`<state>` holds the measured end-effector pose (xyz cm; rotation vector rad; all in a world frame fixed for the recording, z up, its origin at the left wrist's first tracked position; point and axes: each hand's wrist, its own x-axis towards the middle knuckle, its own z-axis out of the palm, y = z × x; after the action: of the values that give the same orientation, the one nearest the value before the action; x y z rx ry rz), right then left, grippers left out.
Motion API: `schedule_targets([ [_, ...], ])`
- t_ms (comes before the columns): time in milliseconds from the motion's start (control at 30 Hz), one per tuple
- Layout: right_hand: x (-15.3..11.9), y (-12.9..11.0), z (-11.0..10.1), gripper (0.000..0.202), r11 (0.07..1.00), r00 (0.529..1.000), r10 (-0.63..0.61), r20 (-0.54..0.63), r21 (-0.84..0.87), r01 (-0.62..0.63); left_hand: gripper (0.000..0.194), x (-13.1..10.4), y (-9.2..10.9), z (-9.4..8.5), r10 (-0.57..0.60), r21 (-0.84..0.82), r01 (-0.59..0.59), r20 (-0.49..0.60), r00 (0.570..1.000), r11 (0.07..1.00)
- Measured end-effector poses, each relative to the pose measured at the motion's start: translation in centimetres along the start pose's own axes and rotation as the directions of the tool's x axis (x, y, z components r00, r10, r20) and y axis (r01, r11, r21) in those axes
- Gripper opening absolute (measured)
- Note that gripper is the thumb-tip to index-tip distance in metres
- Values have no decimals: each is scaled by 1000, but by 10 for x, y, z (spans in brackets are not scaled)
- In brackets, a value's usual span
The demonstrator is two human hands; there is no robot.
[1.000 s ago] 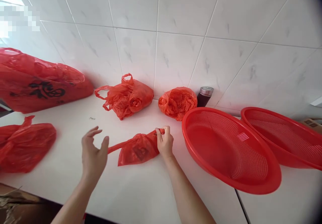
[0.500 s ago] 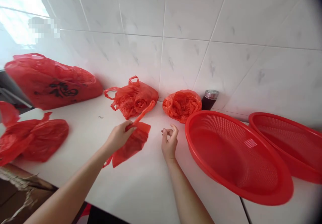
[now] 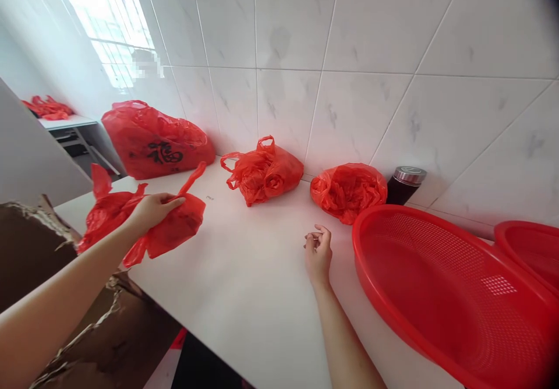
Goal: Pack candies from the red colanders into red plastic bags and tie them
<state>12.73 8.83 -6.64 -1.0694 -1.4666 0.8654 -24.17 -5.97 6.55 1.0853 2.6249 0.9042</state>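
My left hand (image 3: 152,211) grips a small red plastic bag (image 3: 181,226) near its top, with one handle sticking up. The bag hangs over the left part of the white table (image 3: 244,296), in front of another red bag (image 3: 105,214) that is partly hidden by my hand and forearm. My right hand (image 3: 318,255) hovers over the table beside the red basket, fingers loosely curled but apart, with nothing in them.
Along the tiled wall stand a large red bag (image 3: 161,150), a bunched red bag (image 3: 266,173), an open red bag (image 3: 349,191) and a dark bottle (image 3: 402,185). Two red baskets (image 3: 419,278) fill the right. A torn cardboard box (image 3: 117,336) is at the lower left.
My left hand has carried the small bag leftward to the other red bag. The view has turned left, showing more of the cardboard box. My right hand stays empty near the basket.
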Motion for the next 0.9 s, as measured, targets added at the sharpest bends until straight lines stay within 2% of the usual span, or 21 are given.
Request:
schedule_targets([
  [100,-1,0,1,30,1000,1000,6,23,-17,-5,59,6,-28,-7,-19,55,22,-59,998,998],
  [200,-2,-1,1,30,999,999,16,31,-35,-15,57,6,-47,-11,40,149,-26,-89,995,989],
  [267,-2,-1,2,30,999,999,18,32,-42,-17,66,3,-55,-13,70,208,-46,-108,992,977],
  [333,-1,-1,2,30,999,999,16,33,-43,-15,80,0,-62,-13,61,262,-13,-175,983,965],
  [433,-1,-1,3,29,998,999,15,39,-57,-13,96,3,-71,-15,-30,354,124,-261,965,927],
  [500,-1,-1,3,29,997,999,24,41,-70,-21,103,11,-78,-15,-123,407,216,-243,962,887],
  [567,-1,-1,3,29,997,998,36,47,-75,-32,105,23,-85,-15,-188,434,249,-179,966,866],
  [633,-1,-1,2,29,996,998,44,55,-79,-40,95,34,-90,-14,-170,439,196,-98,981,877],
  [733,-1,-1,2,30,995,997,55,58,-85,-50,66,44,-92,-13,-39,422,35,2,999,906],
  [833,0,-1,3,28,995,997,57,58,-83,-52,42,46,-91,-16,70,416,-68,12,997,907],
  [900,0,0,3,28,995,997,56,58,-80,-51,35,46,-91,-19,99,402,-90,-2,995,911],
])
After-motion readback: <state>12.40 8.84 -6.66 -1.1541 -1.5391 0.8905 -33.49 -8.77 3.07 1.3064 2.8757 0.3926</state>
